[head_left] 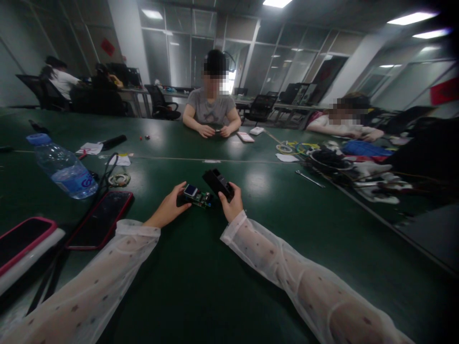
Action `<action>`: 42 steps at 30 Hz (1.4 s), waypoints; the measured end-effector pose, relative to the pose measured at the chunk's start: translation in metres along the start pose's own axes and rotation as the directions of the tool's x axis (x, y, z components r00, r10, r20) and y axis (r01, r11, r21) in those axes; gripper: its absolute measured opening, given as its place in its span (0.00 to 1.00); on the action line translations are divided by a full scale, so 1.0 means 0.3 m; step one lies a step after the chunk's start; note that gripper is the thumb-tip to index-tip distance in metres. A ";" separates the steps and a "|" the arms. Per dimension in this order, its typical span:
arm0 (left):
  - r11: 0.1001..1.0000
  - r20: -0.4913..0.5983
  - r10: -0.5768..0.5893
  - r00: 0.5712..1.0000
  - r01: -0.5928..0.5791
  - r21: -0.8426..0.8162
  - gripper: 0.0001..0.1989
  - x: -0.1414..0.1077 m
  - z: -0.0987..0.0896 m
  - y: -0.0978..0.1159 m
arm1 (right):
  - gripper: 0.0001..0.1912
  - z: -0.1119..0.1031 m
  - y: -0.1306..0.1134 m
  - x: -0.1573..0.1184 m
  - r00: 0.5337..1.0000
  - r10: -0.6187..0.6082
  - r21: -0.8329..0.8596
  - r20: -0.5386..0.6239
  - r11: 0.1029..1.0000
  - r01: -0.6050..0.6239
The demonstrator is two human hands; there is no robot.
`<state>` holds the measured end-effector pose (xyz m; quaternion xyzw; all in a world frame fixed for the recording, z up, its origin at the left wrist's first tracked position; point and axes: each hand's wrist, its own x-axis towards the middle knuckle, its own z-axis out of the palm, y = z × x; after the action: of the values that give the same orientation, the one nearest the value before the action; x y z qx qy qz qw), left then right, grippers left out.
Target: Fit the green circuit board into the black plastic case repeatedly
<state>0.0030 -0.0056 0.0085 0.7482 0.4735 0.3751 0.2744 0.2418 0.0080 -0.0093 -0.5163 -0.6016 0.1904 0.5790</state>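
Note:
Between the thumb and fingers of my left hand [172, 203] is a small green circuit board [201, 198] with a little screen [191, 190] at its left end. My right hand [232, 204] grips a black plastic casing [217, 181], which is tilted, its upper end leaning left. Board and casing are close together over the green tabletop [201, 282], the casing slightly higher and to the right. My fingers behind both pieces are partly hidden.
At left are a water bottle [66, 167], a red-edged phone [102, 220], another phone [23, 243] and a coiled cord [119, 179]. A wrench [310, 178] and tangled cables [333, 160] lie at right. Across the table sits a person in a grey shirt [211, 107]; another person [340, 122] leans at right.

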 end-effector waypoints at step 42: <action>1.000 -0.013 0.028 1.000 -0.028 0.002 0.36 0.000 0.001 0.005 | 0.26 -0.006 -0.107 -0.024 0.971 -0.192 0.018 0.146 0.981 0.191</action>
<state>0.0040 -0.0062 0.0095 0.7526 0.4650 0.3833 0.2652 0.2292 -0.0113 0.0141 -0.4394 -0.6892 0.1722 0.5498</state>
